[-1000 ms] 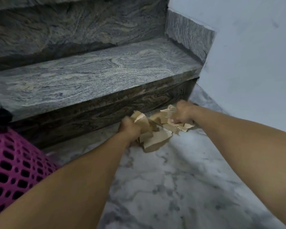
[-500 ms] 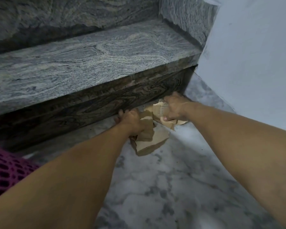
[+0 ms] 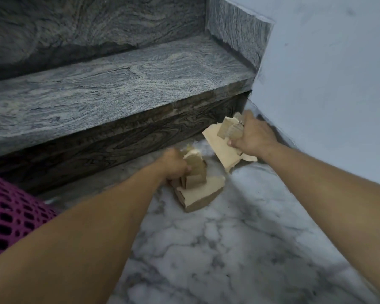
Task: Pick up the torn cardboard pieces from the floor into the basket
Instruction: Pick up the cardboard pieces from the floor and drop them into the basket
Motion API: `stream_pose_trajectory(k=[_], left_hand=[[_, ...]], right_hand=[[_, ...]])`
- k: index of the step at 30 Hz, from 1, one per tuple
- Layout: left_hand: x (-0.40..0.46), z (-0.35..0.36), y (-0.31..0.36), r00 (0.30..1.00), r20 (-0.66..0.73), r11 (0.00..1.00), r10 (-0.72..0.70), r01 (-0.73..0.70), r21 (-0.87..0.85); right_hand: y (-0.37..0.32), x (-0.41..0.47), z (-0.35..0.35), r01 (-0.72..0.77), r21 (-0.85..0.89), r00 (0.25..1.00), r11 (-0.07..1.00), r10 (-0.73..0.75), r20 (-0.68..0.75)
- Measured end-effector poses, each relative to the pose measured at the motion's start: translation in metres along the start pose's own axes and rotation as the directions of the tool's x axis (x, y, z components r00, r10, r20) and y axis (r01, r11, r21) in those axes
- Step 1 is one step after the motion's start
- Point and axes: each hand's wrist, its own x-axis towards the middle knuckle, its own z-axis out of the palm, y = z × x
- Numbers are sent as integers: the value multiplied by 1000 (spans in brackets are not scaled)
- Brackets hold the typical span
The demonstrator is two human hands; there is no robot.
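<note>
Head view: your left hand (image 3: 175, 166) and right hand (image 3: 253, 134) each clutch torn cardboard pieces (image 3: 199, 189), fingers curled around them, slabs angling near-right; basket (image 3: 11, 212) near left.

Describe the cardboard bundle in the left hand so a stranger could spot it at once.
Start at the grey stone step; on the marble floor below it two hands hold cardboard. The left hand grips the darker brown bundle nearer the pink basket, not the paler one.

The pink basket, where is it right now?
The pink basket sits at the left edge of the head view, on the floor below the stone step, beside the left forearm.
</note>
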Motion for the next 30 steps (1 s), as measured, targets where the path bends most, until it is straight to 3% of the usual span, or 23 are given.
stream_pose_trajectory(k=[7, 13, 18, 22, 26, 30], left_hand=[[-18, 31, 2, 991, 118, 998, -56, 56, 3], [-30, 31, 5, 996, 50, 998, -68, 67, 12], [-47, 46, -2, 984, 100, 982, -149, 159, -105], [-63, 60, 0, 977, 119, 966, -176, 195, -170], [-77, 66, 5, 960, 155, 907, -232, 271, -322], [-98, 59, 17, 956, 259, 887, -141, 238, -395]], right_hand=[[20, -43, 1, -147, 43, 988, 988, 145, 51], [33, -90, -5, -302, -187, 927, 935, 334, 171], [29, -125, 21, -393, 61, 903, 918, 372, 215], [17, -140, 34, -459, 280, 874, 843, 372, 313], [4, -148, 40, -487, 365, 871, 793, 414, 263], [-6, -146, 41, -535, 475, 844, 698, 452, 288]])
